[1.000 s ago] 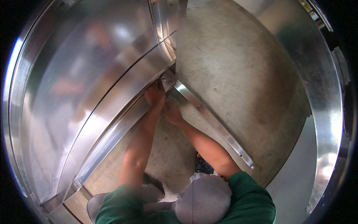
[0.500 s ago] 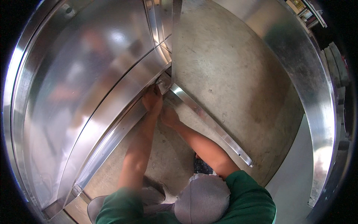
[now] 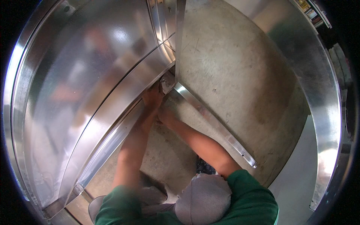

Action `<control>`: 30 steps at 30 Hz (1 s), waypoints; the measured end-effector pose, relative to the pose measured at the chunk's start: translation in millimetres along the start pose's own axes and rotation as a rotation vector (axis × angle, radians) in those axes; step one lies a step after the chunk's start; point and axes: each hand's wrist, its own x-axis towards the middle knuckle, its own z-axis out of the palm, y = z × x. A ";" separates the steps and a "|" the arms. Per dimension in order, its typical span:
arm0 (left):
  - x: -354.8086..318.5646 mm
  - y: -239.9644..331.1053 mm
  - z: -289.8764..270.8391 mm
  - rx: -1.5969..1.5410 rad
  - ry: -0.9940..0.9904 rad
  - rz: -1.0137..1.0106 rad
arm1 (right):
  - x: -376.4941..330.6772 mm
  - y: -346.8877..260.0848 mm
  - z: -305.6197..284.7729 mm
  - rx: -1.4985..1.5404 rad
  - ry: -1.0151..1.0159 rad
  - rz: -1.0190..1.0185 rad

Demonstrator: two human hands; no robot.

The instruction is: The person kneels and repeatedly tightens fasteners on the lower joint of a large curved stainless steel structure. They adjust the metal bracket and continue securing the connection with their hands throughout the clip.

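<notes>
My left hand (image 3: 153, 96) is up at the frame corner, beside a small metal corner plate (image 3: 167, 81). Its fingers are curled in against the lower steel rail (image 3: 129, 122); whatever they grip is hidden. Just below and to its right is my right hand (image 3: 164, 114), close under the left wrist. The right fingers pass beneath the left forearm and the rail, so their grip does not show. From the corner plate a narrow bright metal bar (image 3: 213, 122) runs toward the lower right, apart from both hands.
A large shiny steel panel (image 3: 90, 63) rises on the left. An upright steel edge (image 3: 179, 41) meets the corner. Concrete floor (image 3: 240, 71) lies beyond the bar, and a curved-looking steel side (image 3: 322, 101) bounds the right. A grey cap (image 3: 203, 195) shows at the bottom.
My right hand has shifted left, further under my left wrist. My left hand has drawn slightly back from the corner plate, which is now more exposed. The view has moved slightly.
</notes>
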 end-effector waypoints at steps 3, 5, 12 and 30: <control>2.4 -2.7 -6.8 0.027 -0.168 0.003 | 4.3 -5.5 6.5 0.099 0.047 0.161; 4.8 2.9 -11.8 -0.026 -0.186 -0.035 | 7.8 -6.3 6.6 0.147 0.012 0.172; 7.2 30.8 -3.7 0.010 -0.250 -0.297 | -4.3 -0.3 -14.1 0.107 0.041 0.060; 10.8 23.8 3.0 -0.080 -0.234 -0.501 | -36.3 -18.5 -44.0 -0.174 0.265 -0.049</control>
